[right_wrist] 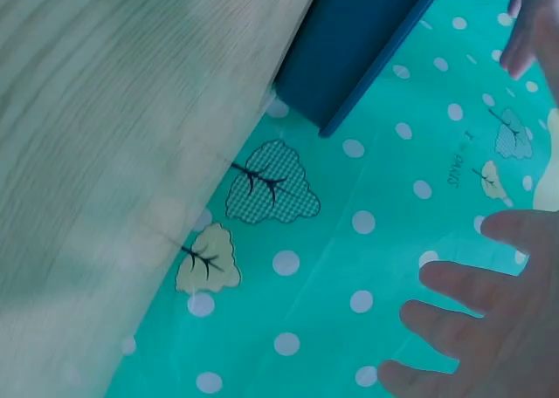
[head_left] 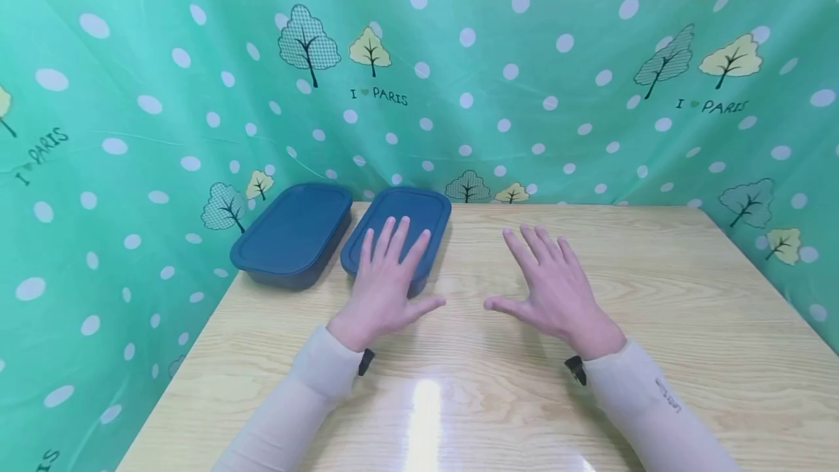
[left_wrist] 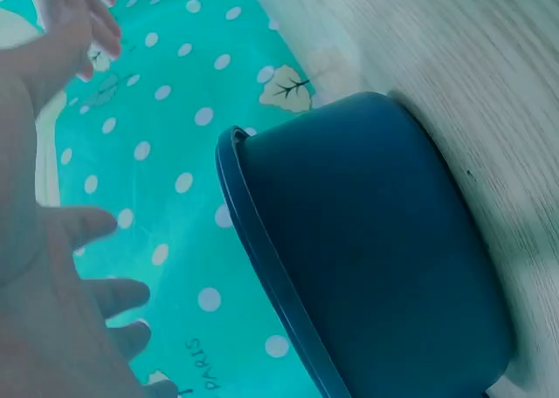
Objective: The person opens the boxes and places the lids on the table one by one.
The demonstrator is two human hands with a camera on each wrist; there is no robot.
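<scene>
Two dark blue lidded containers stand side by side at the back left of the table. In the head view my left hand [head_left: 383,286] overlaps the near part of the right-hand container [head_left: 413,210], its fingers spread and straight. The left wrist view shows that hand [left_wrist: 44,302] above the level of the container's lid rim, with the container's side wall [left_wrist: 376,250] facing the camera. To the right, my right hand [head_left: 560,293] is held out with fingers spread, holding nothing. The left-hand container [head_left: 295,228] has neither hand on it.
The light wood-grain table [head_left: 655,297] reaches back to a green curtain [head_left: 524,93] with white dots and printed trees. The curtain also hangs along the left and right sides. A bright light reflection [head_left: 424,421] lies near the table's front.
</scene>
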